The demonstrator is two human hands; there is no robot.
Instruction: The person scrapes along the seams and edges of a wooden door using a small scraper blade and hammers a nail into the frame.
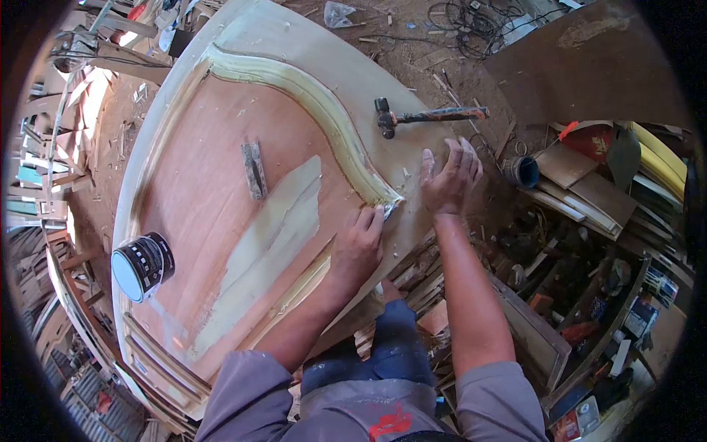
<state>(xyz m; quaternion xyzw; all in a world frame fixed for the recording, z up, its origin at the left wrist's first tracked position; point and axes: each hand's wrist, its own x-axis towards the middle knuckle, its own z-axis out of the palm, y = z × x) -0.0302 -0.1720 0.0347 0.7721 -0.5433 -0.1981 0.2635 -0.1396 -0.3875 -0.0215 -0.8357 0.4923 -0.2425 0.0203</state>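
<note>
A large wooden panel (213, 140) lies before me, with a curved, carved moulding (324, 114) fixed along its upper part. My left hand (359, 239) is at the moulding's right corner, its fingers bent and pressed together. A small pale piece shows by the fingertips, but I cannot make out what they grip. My right hand (451, 177) is over the panel's right edge, thumb and fingers apart, holding nothing. Above it lies a hammer (434, 115) with a dark head and worn handle. A narrow, worn block (254, 171) rests on the panel's reddish middle, beside a pale smeared patch (269, 243).
A black paint can (143, 265) with a light-blue end lies tipped on the panel's left side. An open tin (521, 172) stands right of the panel, near stacked boards (582, 184). Tangled cable (471, 26) and wood scraps litter the ground.
</note>
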